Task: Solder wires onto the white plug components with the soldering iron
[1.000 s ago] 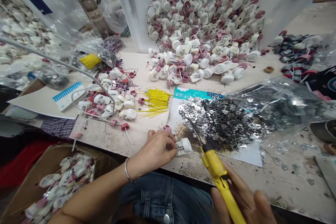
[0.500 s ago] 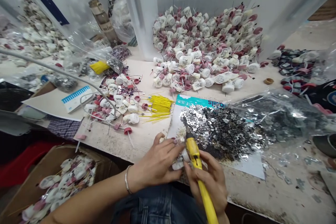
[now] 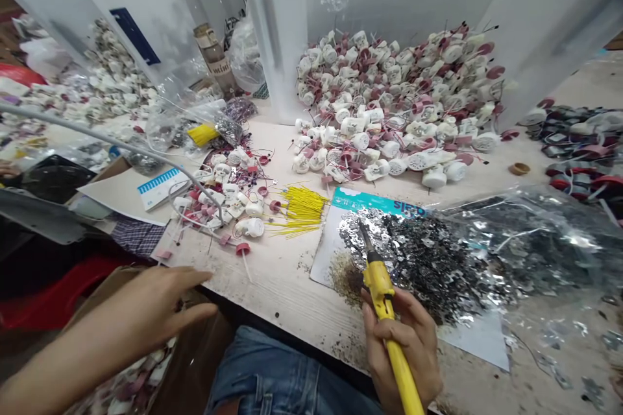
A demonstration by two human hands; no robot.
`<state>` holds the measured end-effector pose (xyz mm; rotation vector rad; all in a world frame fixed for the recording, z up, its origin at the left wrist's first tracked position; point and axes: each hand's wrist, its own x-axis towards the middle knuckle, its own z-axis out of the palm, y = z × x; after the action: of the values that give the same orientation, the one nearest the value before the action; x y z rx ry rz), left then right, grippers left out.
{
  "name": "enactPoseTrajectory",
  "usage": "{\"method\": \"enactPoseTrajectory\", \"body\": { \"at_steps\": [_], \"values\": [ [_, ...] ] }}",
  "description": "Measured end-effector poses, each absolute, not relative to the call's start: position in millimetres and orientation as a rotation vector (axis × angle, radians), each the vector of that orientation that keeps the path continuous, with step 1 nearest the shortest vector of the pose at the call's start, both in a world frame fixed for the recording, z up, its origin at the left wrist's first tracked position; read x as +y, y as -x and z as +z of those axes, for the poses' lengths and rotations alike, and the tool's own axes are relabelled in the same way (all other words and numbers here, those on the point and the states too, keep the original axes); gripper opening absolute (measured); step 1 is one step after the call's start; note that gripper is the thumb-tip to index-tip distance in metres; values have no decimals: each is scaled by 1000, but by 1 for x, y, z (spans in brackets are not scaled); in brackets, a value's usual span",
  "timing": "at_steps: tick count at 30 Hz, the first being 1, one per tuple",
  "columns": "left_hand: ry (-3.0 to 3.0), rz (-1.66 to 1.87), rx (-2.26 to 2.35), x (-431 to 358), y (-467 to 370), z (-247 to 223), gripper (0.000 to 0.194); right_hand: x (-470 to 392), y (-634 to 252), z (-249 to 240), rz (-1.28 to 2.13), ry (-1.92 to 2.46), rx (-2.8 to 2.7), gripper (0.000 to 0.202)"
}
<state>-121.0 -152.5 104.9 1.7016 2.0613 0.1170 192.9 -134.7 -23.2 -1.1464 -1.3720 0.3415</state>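
Observation:
My right hand grips a yellow soldering iron by its handle. The iron's metal tip points up and away, over the near-left side of a heap of small shiny metal plates. Down at the left, my left hand hovers above a cardboard box, fingers stretched and thumb apart, with nothing seen in it. White and pink plastic parts lie inside the box, partly hidden by my forearm. A bundle of yellow wires rests on the table between the hands, farther back.
A large pile of white parts with pink discs fills the back of the table. A smaller pile sits left of the wires, under a grey cable. Clear plastic bags lie at the right.
My left hand has left the white plastic part by the iron and moved left over the box; that part no longer shows. The soldering iron has shifted slightly right in view.

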Motion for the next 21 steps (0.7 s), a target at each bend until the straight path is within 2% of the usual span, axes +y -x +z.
{"method": "enactPoseTrajectory", "body": {
  "at_steps": [3, 5, 9, 12, 16, 19, 21],
  "values": [
    [-1905, 10, 1691, -91, 60, 94, 34, -138, -194, -24, 362, 1151, -1370, 20],
    [-1982, 33, 1608, -39, 29, 83, 31, -140, -197, -24, 350, 1155, -1365, 21],
    [-2036, 469, 2144, 58, 6, 58, 33, -145, -206, -27, 287, 1130, -1477, 21],
    [-1881, 528, 2311, 105, 8, 44, 41, -146, -213, -30, 265, 1111, -1559, 19],
    [-1816, 560, 2240, 113, 17, 42, 20, -146, -215, -30, 251, 1105, -1574, 20],
    [-1750, 752, 2120, 75, 18, 49, 21, -145, -209, -23, 289, 1162, -1480, 22],
    [-1501, 979, 1854, 33, 12, 50, 25, -144, -204, -18, 328, 1190, -1391, 26]
  ]
}}
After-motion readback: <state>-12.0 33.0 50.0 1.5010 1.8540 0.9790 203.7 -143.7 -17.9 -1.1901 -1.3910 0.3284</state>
